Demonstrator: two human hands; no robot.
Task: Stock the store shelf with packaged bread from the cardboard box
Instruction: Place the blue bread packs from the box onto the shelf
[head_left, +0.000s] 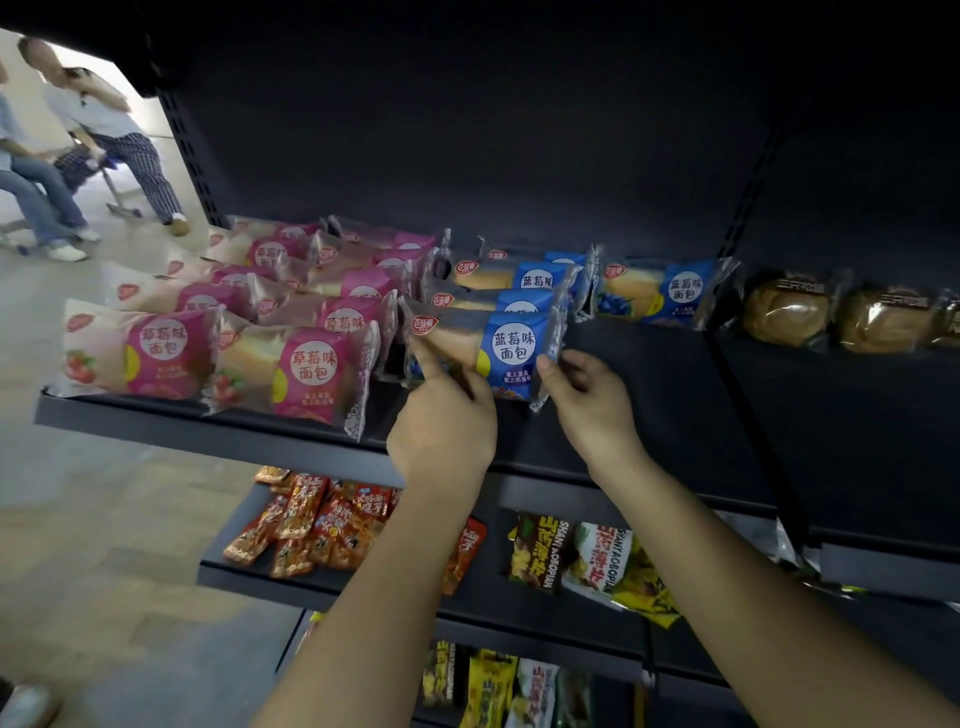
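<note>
Head view: we hold one blueberry bread packet (506, 348) at the front of the dark shelf (208, 426), just right of the pink strawberry bread packets (296, 371). Our left hand (441, 423) has its fingers (427, 359) curled round the packet's left end. Our right hand (589, 402) pinches the sealed right edge between thumb and curled fingers. More blueberry packets (670, 293) lie behind, and wrapped brown buns (784, 312) farther right.

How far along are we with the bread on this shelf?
Done: strawberry packs fill the left of the shelf, and blueberry packs sit mid-shelf. In hand: the left hand and right hand pinch the ends of the front blueberry pack. Left: bare shelf to its right; the box is out of view.
</note>
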